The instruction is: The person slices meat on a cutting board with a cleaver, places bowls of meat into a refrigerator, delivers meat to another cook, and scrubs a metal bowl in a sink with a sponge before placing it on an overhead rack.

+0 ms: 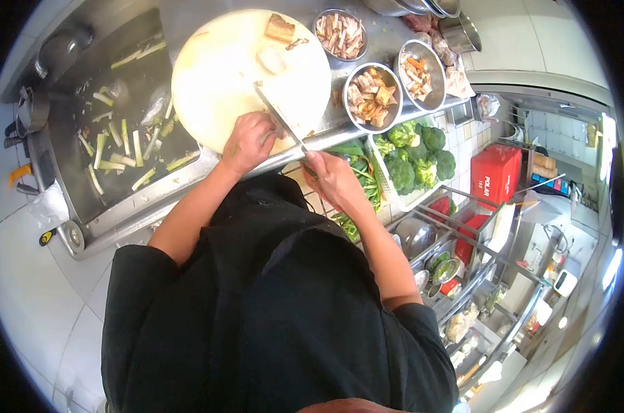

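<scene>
R hand [331,182] grips knife [279,114]; L hand [247,143] curled nr board [209,82] edge (fingertips hidden, can't tell grip).

The knife's [283,117] handle is hidden in the right hand [331,180]. Toward eleven o'clock, whatever lies beneath the left hand's [249,143] curled fingers is hidden. The frame cuts off metal bowls [389,5] at one o'clock and black clothing [277,330] at six.

Stalks [125,136] lie in the sink [167,182], left of the cutting board [209,76] on the table [383,38]; meat [280,28] sits on the board's far part, the knife [279,113] over its near right, three bowls [374,129] farther right, a broccoli crate [394,196] nearer
</scene>
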Available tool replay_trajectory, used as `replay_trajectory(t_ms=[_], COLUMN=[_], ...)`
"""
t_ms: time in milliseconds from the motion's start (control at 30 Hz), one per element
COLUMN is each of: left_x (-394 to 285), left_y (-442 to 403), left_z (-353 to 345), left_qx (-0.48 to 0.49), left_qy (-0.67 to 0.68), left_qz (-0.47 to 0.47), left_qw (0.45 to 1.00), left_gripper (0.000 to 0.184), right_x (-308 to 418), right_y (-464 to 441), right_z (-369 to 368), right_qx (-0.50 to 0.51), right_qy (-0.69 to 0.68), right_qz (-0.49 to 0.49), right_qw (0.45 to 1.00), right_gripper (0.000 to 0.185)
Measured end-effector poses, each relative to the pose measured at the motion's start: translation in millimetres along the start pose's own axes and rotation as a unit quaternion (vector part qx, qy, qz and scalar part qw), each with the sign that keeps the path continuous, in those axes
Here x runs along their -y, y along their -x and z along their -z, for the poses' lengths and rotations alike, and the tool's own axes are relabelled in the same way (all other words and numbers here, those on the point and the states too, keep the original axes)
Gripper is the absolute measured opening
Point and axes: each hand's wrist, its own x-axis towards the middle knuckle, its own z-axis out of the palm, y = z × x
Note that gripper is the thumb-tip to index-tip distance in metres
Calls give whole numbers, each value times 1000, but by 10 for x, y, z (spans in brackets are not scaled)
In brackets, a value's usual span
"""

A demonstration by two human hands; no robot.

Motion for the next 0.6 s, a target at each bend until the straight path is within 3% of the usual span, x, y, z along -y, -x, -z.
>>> replay_trajectory(t_ms=[133,167,467,600], left_x=[6,-2,-106,-672], left_y=[48,53,68,-98], left_z=[-43,-48,101,547], left_qx=[-11,-5,-25,-61], left_qy=[-1,1,5,9], left_qz=[-1,-2,-10,-11], left_qw=[1000,1000,1000,998], left_gripper=[11,11,9,12], right_x=[-109,-123,65,-11], right_y=[162,130,187,321], right_z=[-70,-172,-35,-18], right_qx=[12,-23,-77,-119], right_qy=[17,18,102,175], right_qz=[-4,48,61,74], right_qw=[1000,998,990,975], right_gripper=[49,47,52,54])
